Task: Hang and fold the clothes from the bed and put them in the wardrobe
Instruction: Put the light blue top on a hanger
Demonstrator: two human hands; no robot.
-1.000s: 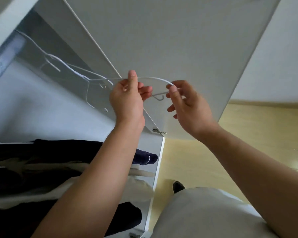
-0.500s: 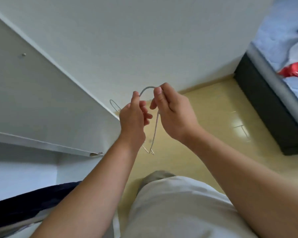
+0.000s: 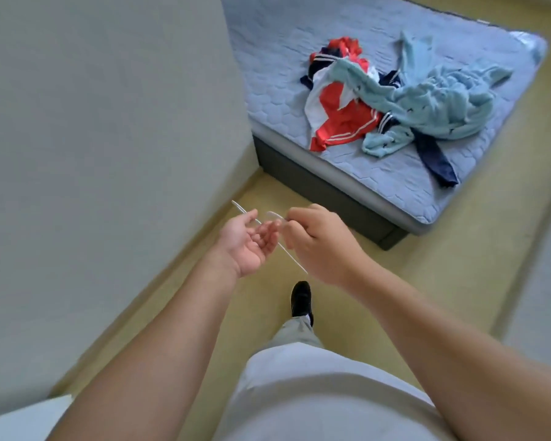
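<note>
Bed [image 3: 283,58] cut off above, hanger [image 3: 240,207] partly hidden

In the middle of the frame your right hand [image 3: 318,246] pinches a thin white hanger [image 3: 291,259], its wire slanting toward the lower right. Your left hand [image 3: 245,243] sits just beside it, palm up and fingers relaxed, with the wire crossing its fingers. At upper right, a light blue garment [image 3: 427,103], a red-and-white garment [image 3: 341,122] and a navy piece [image 3: 436,160] lie heaped on the bed [image 3: 379,186]. Your black shoe [image 3: 301,299] stands on the yellow floor [image 3: 427,281].
</note>
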